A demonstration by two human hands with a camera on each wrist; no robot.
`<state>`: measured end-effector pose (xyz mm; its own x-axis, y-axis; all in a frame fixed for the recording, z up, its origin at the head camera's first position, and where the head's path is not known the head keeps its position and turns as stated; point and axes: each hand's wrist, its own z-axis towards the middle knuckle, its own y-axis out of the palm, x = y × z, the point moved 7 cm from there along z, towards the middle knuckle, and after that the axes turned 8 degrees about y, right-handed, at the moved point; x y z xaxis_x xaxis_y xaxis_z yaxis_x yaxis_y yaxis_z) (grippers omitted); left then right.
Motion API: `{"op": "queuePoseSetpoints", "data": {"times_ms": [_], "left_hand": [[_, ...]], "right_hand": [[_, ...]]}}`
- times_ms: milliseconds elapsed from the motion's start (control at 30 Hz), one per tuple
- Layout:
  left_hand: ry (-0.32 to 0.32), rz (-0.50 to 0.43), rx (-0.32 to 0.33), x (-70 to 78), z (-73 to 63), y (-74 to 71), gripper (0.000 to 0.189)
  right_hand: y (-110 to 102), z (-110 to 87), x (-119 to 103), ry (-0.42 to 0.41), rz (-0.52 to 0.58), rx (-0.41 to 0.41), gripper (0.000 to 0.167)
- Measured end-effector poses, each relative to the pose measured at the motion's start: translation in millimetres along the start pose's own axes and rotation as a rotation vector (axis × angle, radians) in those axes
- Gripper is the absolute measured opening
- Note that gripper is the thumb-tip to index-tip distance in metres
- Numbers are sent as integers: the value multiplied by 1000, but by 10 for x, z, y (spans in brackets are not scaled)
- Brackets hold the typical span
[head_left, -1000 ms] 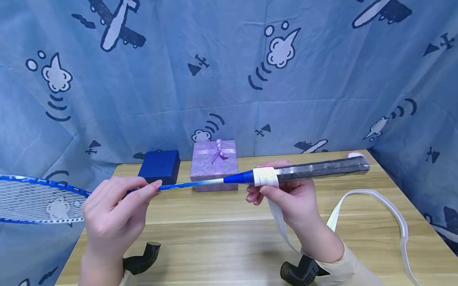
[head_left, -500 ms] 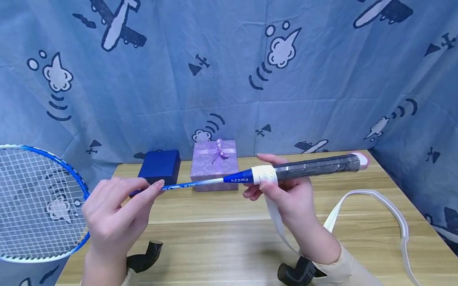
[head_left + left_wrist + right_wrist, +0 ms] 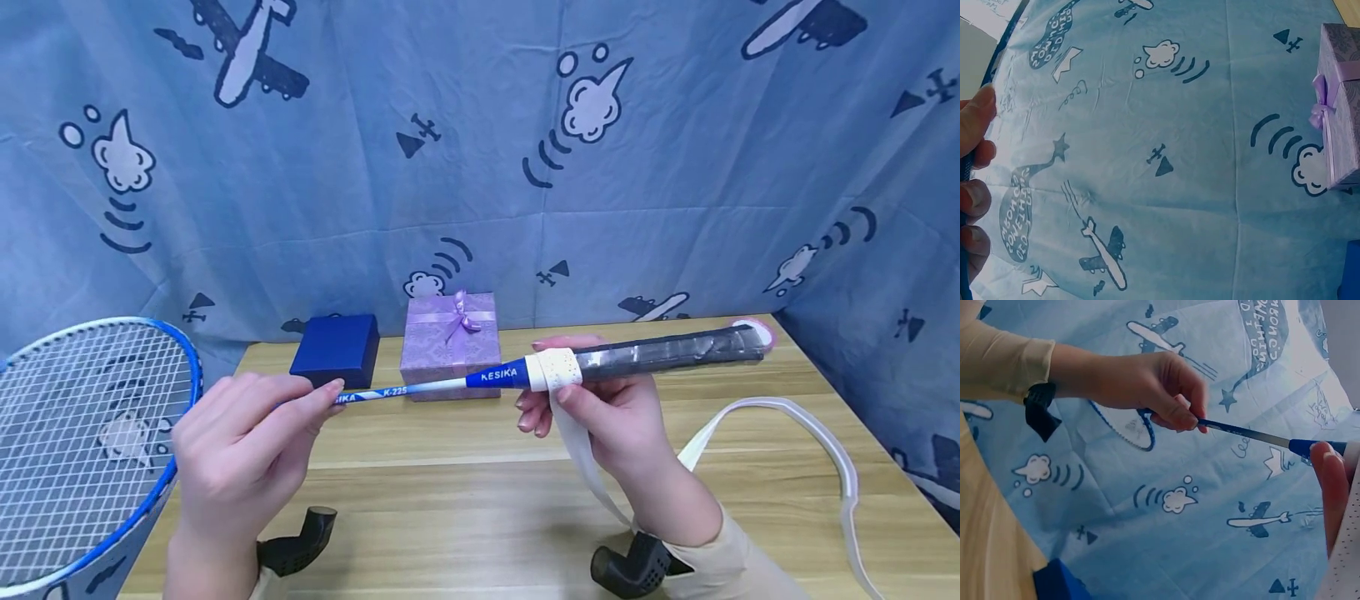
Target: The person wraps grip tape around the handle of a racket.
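Note:
A blue and white badminton racket is held across the view above the table, its strung head at far left and its dark handle pointing right. My left hand pinches the shaft between thumb and index finger; the right wrist view shows this pinch too. White perforated grip tape circles the handle's top beside the blue cone. My right hand holds the tape there, thumb at its lower edge, other fingers behind the handle. The tape's tail drops past the right wrist and loops onto the table.
On the wooden table, a dark blue box and a purple gift box with a bow stand at the back. A pink-rimmed white round thing lies behind the handle's end. A patterned blue curtain hangs behind.
The racket has rolled about its shaft: its head went from nearly edge-on to showing its strings broadly, and lettering on shaft and cone came into view. Both hands kept nearly the same places.

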<state>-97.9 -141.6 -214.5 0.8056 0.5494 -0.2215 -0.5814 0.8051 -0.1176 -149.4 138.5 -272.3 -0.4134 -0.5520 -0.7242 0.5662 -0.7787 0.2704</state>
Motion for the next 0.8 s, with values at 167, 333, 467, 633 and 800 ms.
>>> {"op": "queuePoseSetpoints", "data": {"times_ms": [167,333,467,633,800], "left_hand": [[12,-3,-57,-18,-39,10,28],[1,-36,-102,-31,-47,19,28],[-30,-48,-193,-29,-44,32,32],[-38,-15,-291,-15,-62,63,36],[-26,5,-309,-5,-76,66,36]], "right_hand": [[-38,-9,7,50,-76,92,27],[-31,0,5,60,-73,60,31],[-34,3,-5,17,-52,64,28],[-65,-14,-9,-33,-42,144,17],[-87,-25,34,15,-69,189,15]]}}
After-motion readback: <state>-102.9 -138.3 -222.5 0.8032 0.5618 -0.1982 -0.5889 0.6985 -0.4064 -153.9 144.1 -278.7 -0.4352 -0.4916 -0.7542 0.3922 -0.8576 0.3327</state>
